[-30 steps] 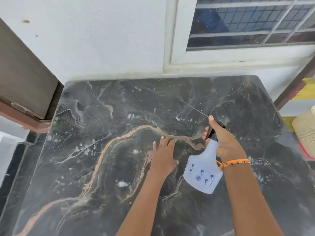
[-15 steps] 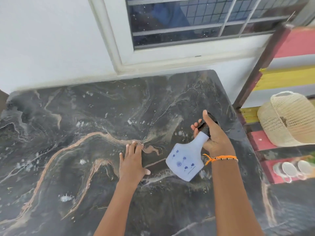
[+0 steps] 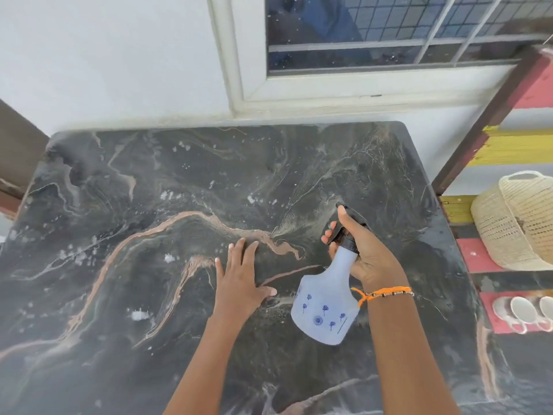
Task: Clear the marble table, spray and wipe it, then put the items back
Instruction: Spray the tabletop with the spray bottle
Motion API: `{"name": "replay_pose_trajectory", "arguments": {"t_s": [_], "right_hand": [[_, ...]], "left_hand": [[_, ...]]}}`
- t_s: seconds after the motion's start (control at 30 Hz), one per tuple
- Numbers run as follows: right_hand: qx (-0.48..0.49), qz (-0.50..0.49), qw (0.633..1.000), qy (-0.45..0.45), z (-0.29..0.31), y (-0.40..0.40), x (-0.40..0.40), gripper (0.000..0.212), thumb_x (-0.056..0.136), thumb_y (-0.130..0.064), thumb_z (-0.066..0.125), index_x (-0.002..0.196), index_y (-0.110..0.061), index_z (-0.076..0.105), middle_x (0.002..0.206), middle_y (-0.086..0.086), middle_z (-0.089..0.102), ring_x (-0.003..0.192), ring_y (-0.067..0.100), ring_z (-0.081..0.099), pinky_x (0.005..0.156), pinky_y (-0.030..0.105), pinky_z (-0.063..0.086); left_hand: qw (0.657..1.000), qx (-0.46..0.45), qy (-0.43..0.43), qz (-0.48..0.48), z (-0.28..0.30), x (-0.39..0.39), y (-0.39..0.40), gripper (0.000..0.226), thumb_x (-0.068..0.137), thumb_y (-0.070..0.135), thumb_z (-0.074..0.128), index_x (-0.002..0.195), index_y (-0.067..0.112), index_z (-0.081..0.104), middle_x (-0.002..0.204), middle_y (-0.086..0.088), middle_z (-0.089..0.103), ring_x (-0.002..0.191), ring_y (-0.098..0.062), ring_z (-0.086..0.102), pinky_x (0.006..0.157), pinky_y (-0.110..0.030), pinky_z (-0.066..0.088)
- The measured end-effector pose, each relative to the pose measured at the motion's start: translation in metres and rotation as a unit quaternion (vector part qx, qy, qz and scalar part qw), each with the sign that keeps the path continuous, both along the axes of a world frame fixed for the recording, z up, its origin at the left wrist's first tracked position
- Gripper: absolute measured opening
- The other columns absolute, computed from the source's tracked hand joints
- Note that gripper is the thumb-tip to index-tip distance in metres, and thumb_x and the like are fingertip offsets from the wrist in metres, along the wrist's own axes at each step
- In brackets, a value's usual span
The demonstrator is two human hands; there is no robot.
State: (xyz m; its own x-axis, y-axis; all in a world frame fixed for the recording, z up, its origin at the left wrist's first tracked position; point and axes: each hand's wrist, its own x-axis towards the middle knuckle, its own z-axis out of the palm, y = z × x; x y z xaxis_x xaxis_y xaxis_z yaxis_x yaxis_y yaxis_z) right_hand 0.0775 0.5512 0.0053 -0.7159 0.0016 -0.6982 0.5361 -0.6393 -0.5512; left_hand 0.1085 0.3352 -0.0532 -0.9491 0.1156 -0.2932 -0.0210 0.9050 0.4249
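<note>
In the head view, the marble table [image 3: 149, 181] is already bare of items, so the clearing step looks done. Small white patches of foam or droplets [image 3: 139, 314] lie on the dark surface to the left of the spray bottle [image 3: 326, 304], which suggests that spraying is in progress. The right hand [image 3: 365, 256] is closed around the neck of the bottle, with fingers [image 3: 327, 235] on the black trigger, and holds it tilted above the table, nozzle pointing away from the person. The left hand [image 3: 242, 280] lies flat and open on the marble just left of the bottle and holds nothing. No cloth is visible, so wiping seems not yet begun. To the right of the bottle, beyond the table edge, a woven basket [image 3: 514, 223] and white cups [image 3: 526, 313] sit on coloured shelves; I judge that they may be the items to put back.
</note>
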Motion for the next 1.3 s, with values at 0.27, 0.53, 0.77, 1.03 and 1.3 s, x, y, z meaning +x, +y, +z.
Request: {"name": "replay_pose_trajectory", "arguments": {"t_s": [0.27, 0.53, 0.77, 1.03, 1.3], "right_hand": [[0.075, 0.302, 0.950, 0.004, 0.000, -0.169, 0.054, 0.051, 0.043, -0.060, 0.080, 0.066, -0.016, 0.066, 0.065, 0.004, 0.066, 0.066, 0.014, 0.067, 0.053, 0.024, 0.053], [0.134, 0.432, 0.890, 0.064, 0.005, -0.288, 0.107, 0.066, 0.037, -0.077, 0.074, 0.069, -0.020, 0.066, 0.067, 0.001, 0.067, 0.072, 0.013, 0.067, 0.060, 0.024, 0.051], [0.185, 0.431, 0.882, 0.033, -0.001, -0.344, 0.129, 0.051, 0.062, -0.066, 0.070, 0.068, -0.016, 0.061, 0.053, -0.002, 0.058, 0.051, 0.011, 0.056, 0.049, 0.021, 0.046], [0.106, 0.313, 0.944, -0.005, -0.008, -0.312, 0.138, 0.034, 0.062, -0.042, 0.074, 0.070, -0.012, 0.061, 0.057, 0.005, 0.062, 0.061, 0.016, 0.062, 0.040, 0.020, 0.045], [0.209, 0.238, 0.947, -0.047, -0.015, -0.279, 0.158, 0.037, 0.077, -0.043, 0.072, 0.064, -0.010, 0.060, 0.054, 0.003, 0.056, 0.050, 0.017, 0.053, 0.054, 0.026, 0.045]], "left_hand": [[0.987, -0.018, -0.033, 0.154, 0.007, 0.094, -0.134, 0.108, 0.068, 0.049, 0.074, 0.148, 0.027, 0.005, 0.158, 0.000, -0.005, 0.146, -0.026, -0.009, 0.114, -0.054, -0.006], [0.942, -0.007, -0.047, 0.332, 0.009, 0.185, -0.237, 0.109, 0.069, 0.044, 0.076, 0.149, 0.021, 0.006, 0.157, -0.007, -0.002, 0.146, -0.029, -0.007, 0.113, -0.057, -0.005], [0.944, -0.037, -0.060, 0.323, 0.002, 0.216, -0.259, 0.108, 0.073, 0.047, 0.072, 0.149, 0.020, 0.000, 0.158, -0.007, -0.007, 0.145, -0.030, -0.010, 0.113, -0.057, -0.004], [0.975, -0.051, -0.030, 0.212, 0.004, 0.204, -0.238, 0.097, 0.079, 0.036, 0.070, 0.149, 0.021, 0.004, 0.158, -0.006, -0.007, 0.145, -0.029, -0.014, 0.113, -0.055, -0.010], [0.987, -0.073, -0.028, 0.139, 0.004, 0.196, -0.237, 0.090, 0.079, 0.034, 0.069, 0.148, 0.023, 0.012, 0.158, 0.003, 0.008, 0.147, -0.021, 0.000, 0.113, -0.056, -0.007]]}}
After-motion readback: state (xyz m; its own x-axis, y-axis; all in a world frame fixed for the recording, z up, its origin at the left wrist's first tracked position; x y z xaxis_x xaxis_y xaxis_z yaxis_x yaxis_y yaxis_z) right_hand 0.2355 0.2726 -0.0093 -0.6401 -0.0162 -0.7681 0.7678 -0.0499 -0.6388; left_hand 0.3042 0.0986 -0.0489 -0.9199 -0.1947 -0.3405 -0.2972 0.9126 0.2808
